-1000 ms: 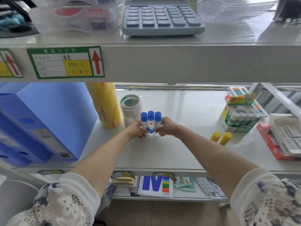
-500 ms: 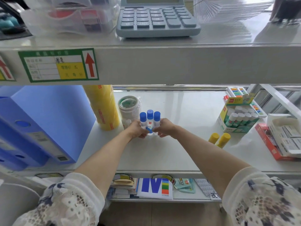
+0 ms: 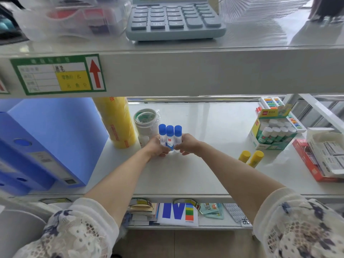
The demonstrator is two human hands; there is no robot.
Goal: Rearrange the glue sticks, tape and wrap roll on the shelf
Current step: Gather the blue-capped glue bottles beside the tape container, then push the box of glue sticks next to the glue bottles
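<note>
Middle shelf (image 3: 214, 174), white surface; both arms reach in from the near edge. Three blue-capped glue sticks (image 3: 170, 137) stand upright in a tight row, side by side, caps up; left hand (image 3: 155, 147) presses against the left stick, right hand (image 3: 188, 144) against the right stick, so the trio is clamped between the two hands; fingers curl around the lower bodies, bases hidden by the hands, so contact with the shelf cannot be confirmed.

Just behind and left of the sticks: tape roll (image 3: 146, 120) in clear wrapping, stacked upright, touching or nearly touching the left stick; cannot tell which. Left of the tape: yellow wrap roll (image 3: 116, 121), upright, its top hidden behind the upper shelf edge. Further left: blue file boxes (image 3: 46, 142).

Right side, well apart from the hands: two yellow-capped glue sticks (image 3: 251, 158) together on the shelf; behind them an open display box of white-capped glue sticks (image 3: 273, 133); red box (image 3: 309, 161) at far right.

Upper shelf: calculator (image 3: 175, 17); green-bordered label (image 3: 57, 74) on its front edge.
</note>
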